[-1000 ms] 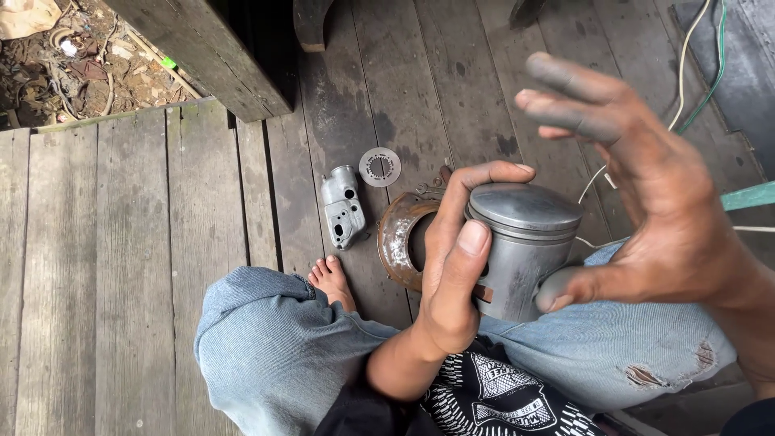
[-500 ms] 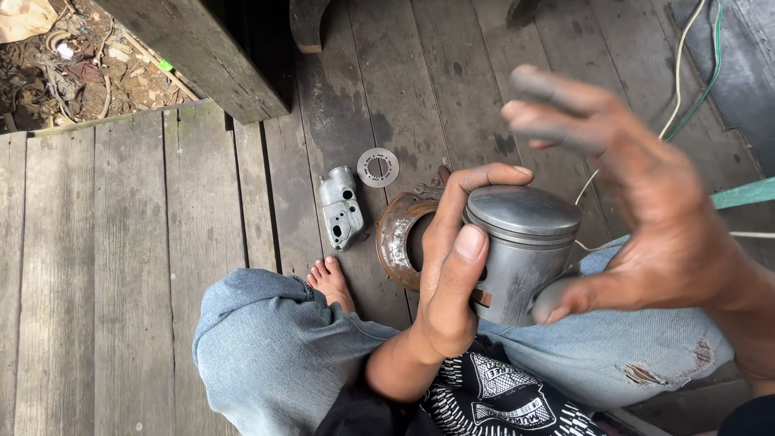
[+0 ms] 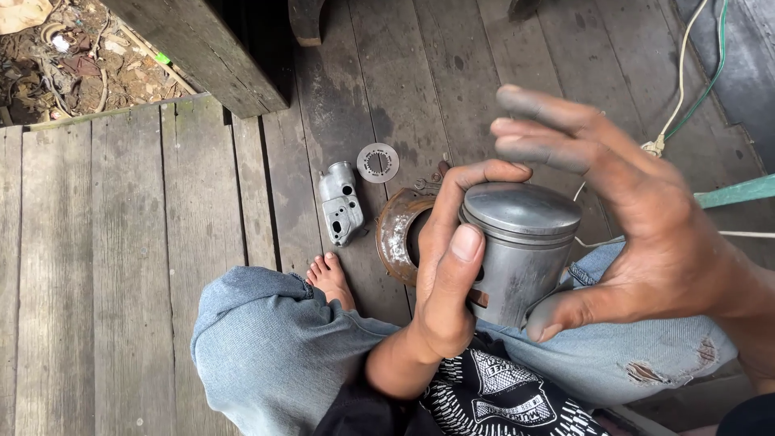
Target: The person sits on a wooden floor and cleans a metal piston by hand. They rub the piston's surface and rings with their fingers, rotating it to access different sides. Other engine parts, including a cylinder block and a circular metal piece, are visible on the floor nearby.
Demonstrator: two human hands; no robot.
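Piston (image 3: 517, 246) of grey metal stands upright above the lap, crown up — the left hand (image 3: 448, 274) wraps its side, thumb on the skirt, forefinger curled by the crown. The right hand (image 3: 638, 226) is spread wide, only its thumb touching the skirt. Behind lie a rusty ring (image 3: 397, 234), a small grey casting (image 3: 339, 202) and a thin washer (image 3: 377, 162) on the plank floor (image 3: 121, 242).

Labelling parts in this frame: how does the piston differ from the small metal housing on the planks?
The piston is a smooth round cylinder with a flat crown; the small metal housing is blocky, with holes. The piston is held off the floor, gripped by the left hand, with the right hand open beside it; the housing lies untouched on the planks. The piston looks larger. Both are dull grey metal.
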